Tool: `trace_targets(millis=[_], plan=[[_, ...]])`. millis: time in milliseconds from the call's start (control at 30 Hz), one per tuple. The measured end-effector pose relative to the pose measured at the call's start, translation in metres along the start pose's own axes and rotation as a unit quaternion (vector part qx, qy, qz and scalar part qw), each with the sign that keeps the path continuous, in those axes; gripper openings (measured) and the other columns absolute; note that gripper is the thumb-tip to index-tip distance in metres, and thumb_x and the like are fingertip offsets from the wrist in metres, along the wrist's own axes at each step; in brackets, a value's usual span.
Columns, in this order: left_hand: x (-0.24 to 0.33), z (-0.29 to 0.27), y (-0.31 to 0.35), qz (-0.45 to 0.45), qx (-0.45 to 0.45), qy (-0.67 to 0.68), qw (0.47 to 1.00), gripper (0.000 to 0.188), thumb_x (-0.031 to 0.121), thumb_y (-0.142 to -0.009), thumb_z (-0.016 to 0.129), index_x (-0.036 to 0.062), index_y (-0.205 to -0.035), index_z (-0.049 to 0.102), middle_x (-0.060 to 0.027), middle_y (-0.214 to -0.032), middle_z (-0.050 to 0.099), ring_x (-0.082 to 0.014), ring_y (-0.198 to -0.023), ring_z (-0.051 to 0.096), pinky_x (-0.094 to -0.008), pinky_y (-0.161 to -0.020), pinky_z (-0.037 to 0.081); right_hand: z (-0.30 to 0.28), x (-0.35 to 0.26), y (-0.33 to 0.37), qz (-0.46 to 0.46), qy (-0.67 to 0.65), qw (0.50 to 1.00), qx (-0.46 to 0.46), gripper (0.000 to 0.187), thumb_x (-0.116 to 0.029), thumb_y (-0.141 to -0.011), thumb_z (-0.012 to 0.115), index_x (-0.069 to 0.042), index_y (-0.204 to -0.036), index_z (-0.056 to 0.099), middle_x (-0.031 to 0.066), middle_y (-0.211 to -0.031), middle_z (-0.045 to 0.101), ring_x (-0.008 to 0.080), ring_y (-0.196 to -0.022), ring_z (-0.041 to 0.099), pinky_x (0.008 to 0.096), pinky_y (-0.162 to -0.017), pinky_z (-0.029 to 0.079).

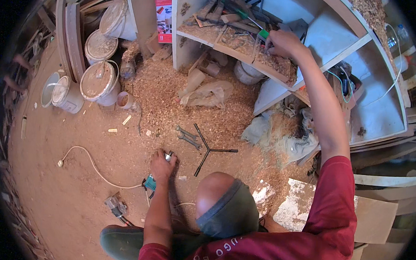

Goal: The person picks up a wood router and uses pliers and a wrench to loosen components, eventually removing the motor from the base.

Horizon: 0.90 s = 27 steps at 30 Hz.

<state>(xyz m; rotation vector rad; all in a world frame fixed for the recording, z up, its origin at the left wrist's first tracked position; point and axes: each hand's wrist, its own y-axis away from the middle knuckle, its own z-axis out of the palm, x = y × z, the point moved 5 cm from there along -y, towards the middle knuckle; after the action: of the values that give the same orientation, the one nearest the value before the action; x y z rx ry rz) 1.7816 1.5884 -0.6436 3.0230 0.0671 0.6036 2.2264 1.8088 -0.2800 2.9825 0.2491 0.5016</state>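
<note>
My left hand (162,166) is low over the floor, its fingers closed round the metal end of a teal corded power tool (150,183). Part of that tool is hidden beneath my forearm. Out to the right, my right hand (283,43) reaches into a dusty shelf, fingers curled at the green handle of a screwdriver (263,34) with a thin shaft. Between the hands, on the ground, lie two open-end wrenches (188,137) and a black three-armed Y-shaped wrench (208,150). A metal tool base (115,205) rests near my folded knee.
Wood shavings cover the floor around the shelf unit (248,59), which holds wood scraps and tools. Lidded buckets (97,83) stand at the far left. A pale cord (93,162) curves across the floor. Worn boards (376,220) lean at the right, beside crumpled sacking (282,138).
</note>
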Motion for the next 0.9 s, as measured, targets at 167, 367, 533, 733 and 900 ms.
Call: trace_targets(millis=[167,367,533,733,900], plan=[[-0.001,0.002,0.0,0.009,0.013,0.003,1.0,0.051,0.043,-0.084,0.068,0.0037,-0.115,0.059,-0.021,-0.108,0.063,-0.0401,-0.102,0.061,-0.0491,-0.087,0.05,0.002,0.002,0.008,-0.001,-0.051,0.998,0.047,0.022,-0.027,-0.077,0.078,-0.016,-0.096,0.075,0.0146,-0.102,0.072,0.034,-0.103,0.067,0.0458,-0.089,0.053],[-0.007,0.006,0.0,0.008,0.018,-0.008,1.0,0.052,0.046,-0.083,0.065,0.0023,-0.111,0.06,-0.0194,-0.109,0.064,-0.0377,-0.106,0.06,-0.0486,-0.09,0.049,-0.014,0.014,0.011,-0.111,-0.313,0.942,0.054,0.019,-0.013,-0.082,0.069,0.002,-0.094,0.072,0.011,-0.089,0.073,0.0137,-0.08,0.066,0.029,-0.075,0.052],[0.0,0.002,-0.001,-0.002,-0.009,-0.015,1.0,0.054,0.048,-0.083,0.064,0.0021,-0.111,0.06,-0.0191,-0.11,0.064,-0.0365,-0.107,0.059,-0.0485,-0.091,0.049,-0.025,0.0,0.023,-0.086,-0.17,0.974,0.122,0.019,-0.013,-0.082,0.067,-0.004,-0.097,0.073,0.0156,-0.094,0.072,0.0289,-0.088,0.069,0.039,-0.079,0.053],[-0.002,0.001,0.0,-0.006,-0.006,-0.017,1.0,0.054,0.048,-0.082,0.064,0.0021,-0.111,0.06,-0.0189,-0.111,0.063,-0.0363,-0.107,0.06,-0.0482,-0.091,0.049,-0.02,0.002,0.025,0.001,-0.139,0.972,0.19,0.021,-0.018,-0.083,0.067,-0.008,-0.101,0.073,0.0193,-0.101,0.07,0.0382,-0.099,0.065,0.0452,-0.087,0.051],[0.001,-0.001,0.001,-0.012,-0.02,-0.009,1.0,0.052,0.046,-0.083,0.067,0.0023,-0.111,0.059,-0.0203,-0.111,0.063,-0.0382,-0.105,0.06,-0.0486,-0.09,0.049,0.015,0.005,0.017,-0.074,-0.153,0.983,0.065,0.031,-0.037,-0.087,0.068,-0.015,-0.108,0.074,0.018,-0.106,0.071,0.0345,-0.102,0.068,0.047,-0.088,0.053]])
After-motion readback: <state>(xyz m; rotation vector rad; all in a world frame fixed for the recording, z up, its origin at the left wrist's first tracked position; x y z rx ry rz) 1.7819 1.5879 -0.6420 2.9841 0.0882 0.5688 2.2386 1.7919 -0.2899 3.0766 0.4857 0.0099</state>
